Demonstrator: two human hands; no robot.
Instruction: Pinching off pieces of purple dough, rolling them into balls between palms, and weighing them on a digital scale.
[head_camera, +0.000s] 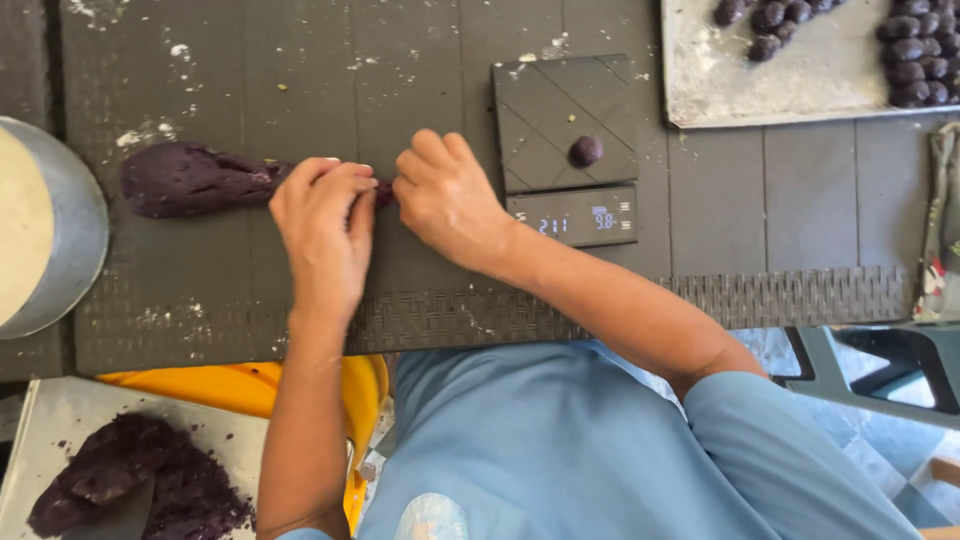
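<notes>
Purple dough log (195, 180) lies on the dark work mat (420, 90), long axis running left to right, fat end left, thin end tapering right into the hands. Left hand (322, 222) curls over that thin end, fingers pressed together around it, likely steadying it; right hand (447, 195) meets it, fingertips pinching the tip. Just right, the kitchen scale (610, 85) carries one small dough ball (586, 150), handy for portions.
</notes>
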